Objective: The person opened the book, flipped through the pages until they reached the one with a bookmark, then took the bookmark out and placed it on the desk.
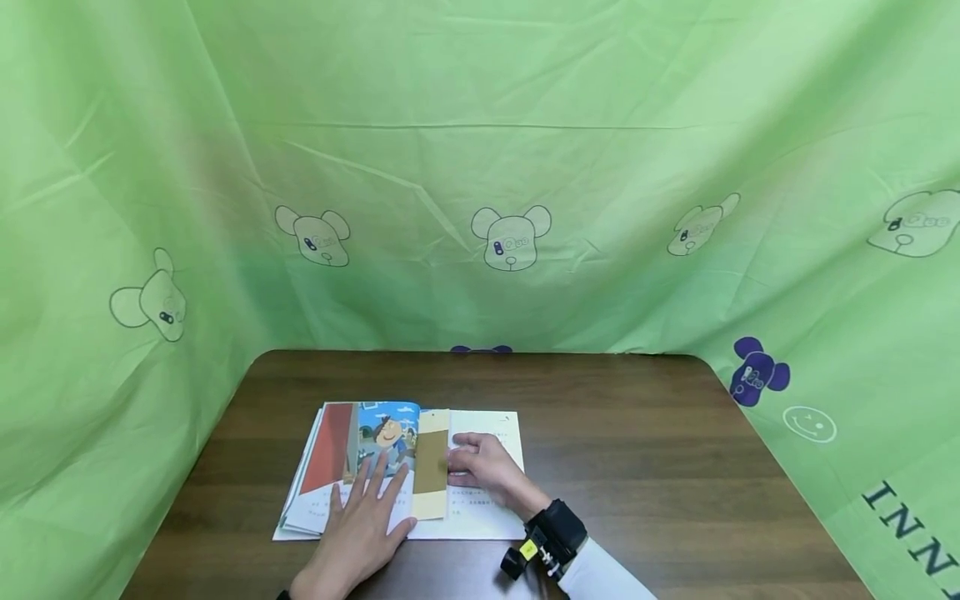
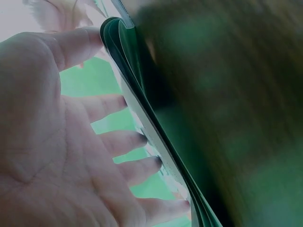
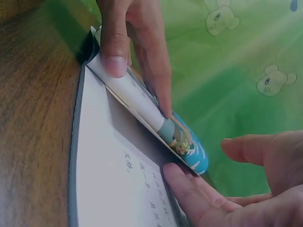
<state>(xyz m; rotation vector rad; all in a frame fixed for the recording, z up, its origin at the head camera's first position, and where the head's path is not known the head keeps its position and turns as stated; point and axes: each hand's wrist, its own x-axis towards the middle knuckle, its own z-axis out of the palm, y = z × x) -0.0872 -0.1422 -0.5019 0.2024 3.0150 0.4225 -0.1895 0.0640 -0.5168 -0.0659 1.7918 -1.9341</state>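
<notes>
An open picture book (image 1: 491, 517) lies on the table, with a cartoon figure in a hat on its left side and lines of text on its right page. My left hand (image 1: 362, 521) rests on the left side with its fingers spread. A narrow-looking page (image 1: 431, 462), brown and cream, stands tilted up by the middle of the book. My right hand (image 1: 491, 471) is at the free edge of this page. In the right wrist view, fingertips (image 3: 173, 172) touch under its edge, while the thumb (image 3: 236, 149) stays apart from it.
The brown wooden table (image 1: 637, 467) reaches out to the right of the book. Behind and around it hangs a green cloth (image 1: 510, 150) printed with mouse-like heads. A black strapped device (image 1: 555, 533) sits on the right wrist, above a white sleeve (image 1: 607, 575).
</notes>
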